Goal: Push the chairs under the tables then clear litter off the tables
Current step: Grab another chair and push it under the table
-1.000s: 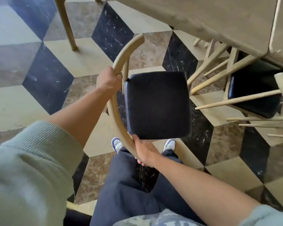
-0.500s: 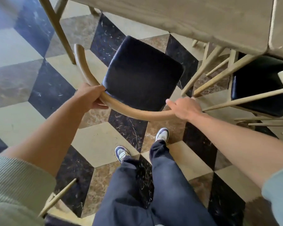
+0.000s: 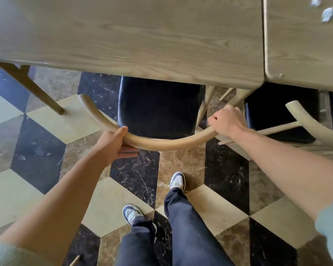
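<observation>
You stand at the near edge of a table (image 3: 142, 35), with a second table (image 3: 306, 45) butted against its right edge. Scraps of litter (image 3: 329, 11) lie near the far right corner of that second table. Your chair (image 3: 158, 110) sits partly under the first table's near edge, toward its right corner. Your left hand (image 3: 112, 144) is on the left of its curved back rail, your right hand (image 3: 228, 121) on the right end. Another chair (image 3: 281, 116) sits under the second table, just beside yours.
</observation>
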